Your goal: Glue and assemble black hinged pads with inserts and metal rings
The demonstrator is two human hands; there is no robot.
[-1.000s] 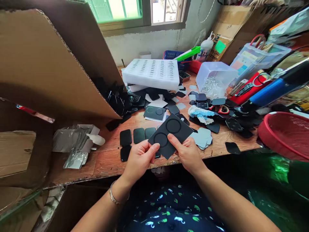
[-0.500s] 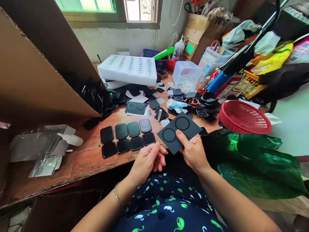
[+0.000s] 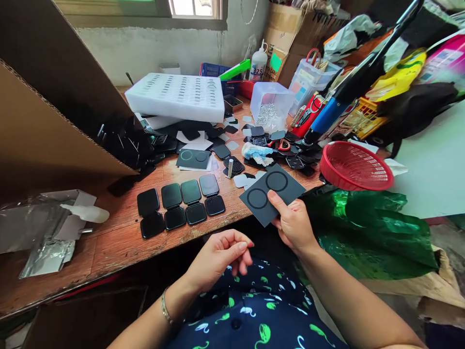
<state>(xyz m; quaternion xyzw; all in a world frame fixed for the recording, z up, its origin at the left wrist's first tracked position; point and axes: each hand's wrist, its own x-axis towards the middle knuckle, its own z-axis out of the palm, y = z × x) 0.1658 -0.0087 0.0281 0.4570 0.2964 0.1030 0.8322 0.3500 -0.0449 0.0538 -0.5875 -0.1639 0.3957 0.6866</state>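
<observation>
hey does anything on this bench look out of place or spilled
The white bottle at left lies on its side, unlike the upright 325 bottle; I see no spill. The clear bin of metal bits also seems tipped over, its mouth facing the camera.

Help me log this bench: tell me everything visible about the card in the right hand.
The card is thin, flat, dark grey and matt, like stiff paper or plastic. Two black rings sit side by side on its upper face. It appears cornerwise, overlapping the bench's front edge in view. The right hand alone grips it, thumb on top.
</observation>
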